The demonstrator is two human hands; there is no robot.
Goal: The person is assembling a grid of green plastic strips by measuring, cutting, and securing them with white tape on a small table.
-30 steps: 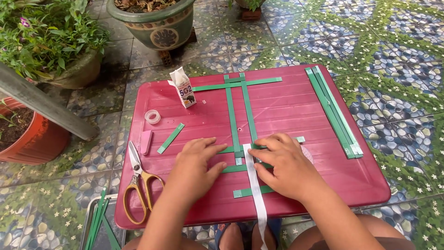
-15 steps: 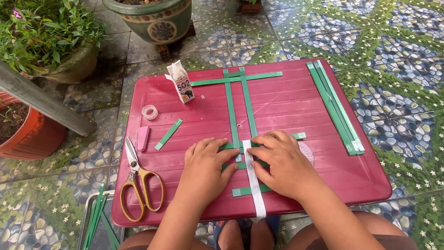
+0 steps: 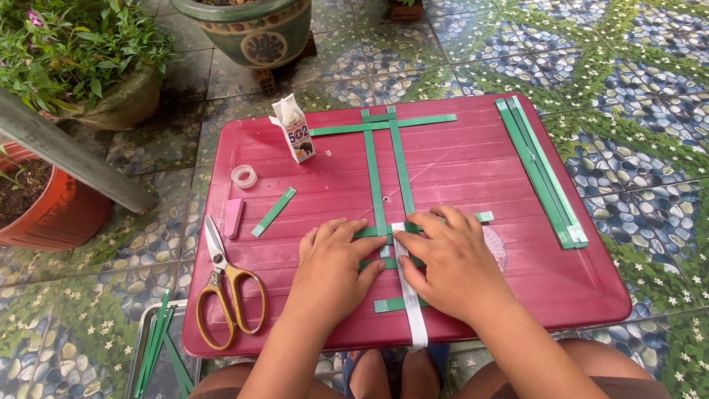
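Since a second ago both hands have slid nearer the person along the green lattice, and the right thumb now rests on the top end of the white strip, where before it lay beside it; judged from this, the white strip is being set in among the crossing strips. Left hand: flat, palm down, fingers spread toward the middle, pressing on the short green cross strips; it grips nothing. Right hand: also flat and loosely open, fingers pointing left, covering the cross strips on its side, with one green end showing past the knuckles. White strip runs from between the two hands to the near edge of the desk and hangs slightly over it. Two long green uprights run away from the hands to a green crossbar at the far side. Left of the hands: loose short green piece, pink block, roll of clear tape, yellow-handled scissors. Small glue carton stands upright near the far left corner. Bundle of spare green strips lies along the right side. Potted plants stand on the patterned tile floor beyond.
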